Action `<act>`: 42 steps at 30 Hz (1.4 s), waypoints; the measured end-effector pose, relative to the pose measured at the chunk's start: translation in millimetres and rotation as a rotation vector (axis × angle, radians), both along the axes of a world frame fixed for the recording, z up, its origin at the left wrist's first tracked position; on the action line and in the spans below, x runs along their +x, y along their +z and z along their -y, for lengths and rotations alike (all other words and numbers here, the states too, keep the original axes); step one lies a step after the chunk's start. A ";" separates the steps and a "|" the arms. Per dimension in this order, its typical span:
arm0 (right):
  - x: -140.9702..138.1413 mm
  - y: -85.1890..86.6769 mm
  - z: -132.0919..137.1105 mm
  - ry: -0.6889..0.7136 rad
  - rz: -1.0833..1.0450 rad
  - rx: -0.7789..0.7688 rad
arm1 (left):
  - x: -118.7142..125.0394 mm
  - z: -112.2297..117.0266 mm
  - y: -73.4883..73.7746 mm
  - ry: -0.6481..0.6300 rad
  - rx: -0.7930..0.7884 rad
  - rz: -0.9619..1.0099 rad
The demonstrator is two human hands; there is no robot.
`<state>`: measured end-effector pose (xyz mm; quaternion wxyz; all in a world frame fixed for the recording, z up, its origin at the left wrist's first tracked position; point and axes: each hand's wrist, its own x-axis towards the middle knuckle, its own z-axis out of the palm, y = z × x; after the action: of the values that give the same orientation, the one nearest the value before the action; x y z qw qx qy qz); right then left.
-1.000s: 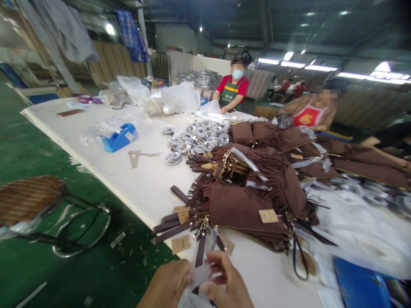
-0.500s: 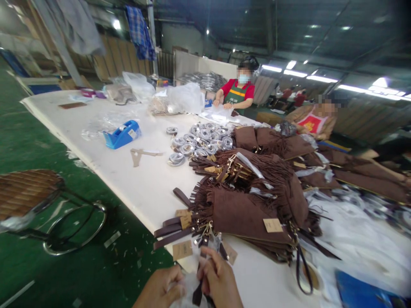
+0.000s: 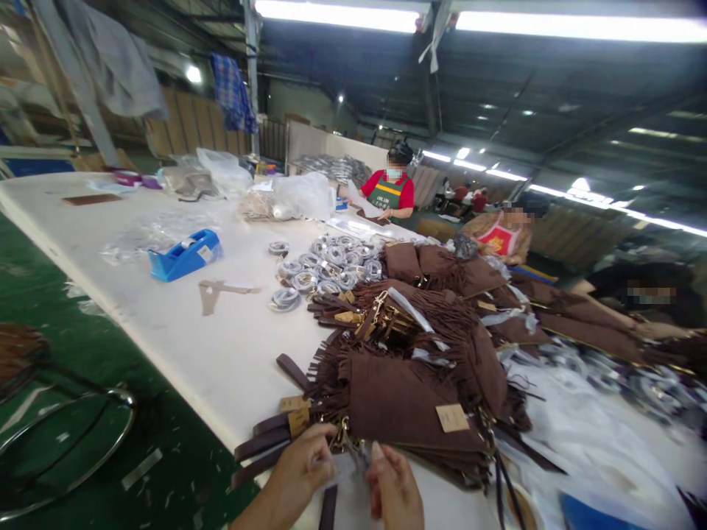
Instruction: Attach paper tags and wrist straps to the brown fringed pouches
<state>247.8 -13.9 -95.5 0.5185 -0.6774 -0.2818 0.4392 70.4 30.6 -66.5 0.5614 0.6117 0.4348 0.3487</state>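
Observation:
At the front table edge my left hand (image 3: 303, 471) has its fingers closed on a piece of clear plastic film (image 3: 345, 468). My right hand (image 3: 393, 482) pinches the other side of the film. A dark brown strap (image 3: 328, 506) hangs below the film, between my hands. Just beyond my fingers are the gold-coloured metal clasps (image 3: 343, 430) of a stack of brown fringed bags (image 3: 403, 397). A tan paper tag (image 3: 451, 418) lies on the top bag. More wrist straps (image 3: 265, 439) stick out to the left.
Bundled grey straps (image 3: 331, 261), a blue tape dispenser (image 3: 185, 255) and a cardboard template (image 3: 213, 294) lie on the white table (image 3: 182, 346). A stool (image 3: 118, 412) stands at the left. Across the table, a co-worker in a green apron (image 3: 387, 197) handles sheeting; others work at the right.
My hands have moved apart, with the film now spread between them beside the clasps. The view has tilted up and shifted right. The co-worker in the green apron has lifted a sheet.

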 end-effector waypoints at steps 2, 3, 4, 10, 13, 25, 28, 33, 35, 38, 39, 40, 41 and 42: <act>7.8 6.4 -10.8 -0.056 -0.164 -0.065 | 10.8 -3.9 3.1 0.006 0.003 -0.027; 9.2 9.6 -15.1 -0.074 -0.243 -0.097 | 14.4 -4.3 4.5 0.010 0.000 -0.033; 9.5 13.2 -18.5 -0.091 -0.316 -0.116 | 16.8 -3.9 5.8 0.011 -0.005 -0.032; 11.2 44.3 -24.1 -0.109 -0.619 -0.039 | 10.5 2.6 6.8 0.020 -0.047 0.034; 18.5 54.8 -22.7 -0.086 -0.683 -0.039 | 8.9 0.2 6.9 0.031 -0.012 0.073; 29.0 59.6 -20.3 -0.049 -0.699 -0.024 | 2.7 8.2 30.3 -0.188 -0.474 0.483; 30.9 49.2 -16.4 0.027 -0.548 -0.056 | -9.4 23.9 35.6 -0.160 -0.611 0.554; 32.0 35.0 22.4 0.271 -0.048 -0.081 | -22.3 42.1 27.2 -0.039 -0.698 0.527; 17.2 33.3 40.8 0.441 -0.069 -0.124 | -22.3 45.8 26.9 -0.010 -0.682 0.547; -22.9 28.2 54.6 0.622 -0.272 -0.177 | -17.9 49.1 28.9 -0.023 -0.672 0.565; -37.4 25.1 54.9 0.664 -0.333 -0.167 | -16.6 49.8 28.8 -0.021 -0.678 0.559; -50.8 21.4 53.7 0.697 -0.382 -0.154 | -15.9 50.5 27.9 -0.018 -0.688 0.545; -62.0 17.6 51.8 0.726 -0.421 -0.144 | -16.3 51.2 26.2 -0.014 -0.700 0.524; -70.4 14.0 49.7 0.752 -0.449 -0.140 | -17.9 51.8 24.0 -0.009 -0.710 0.502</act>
<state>177.5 -63.6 -81.5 0.3240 -0.4490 -0.3585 0.7516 52.4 -21.3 -42.5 0.8269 0.2789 0.3748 0.3131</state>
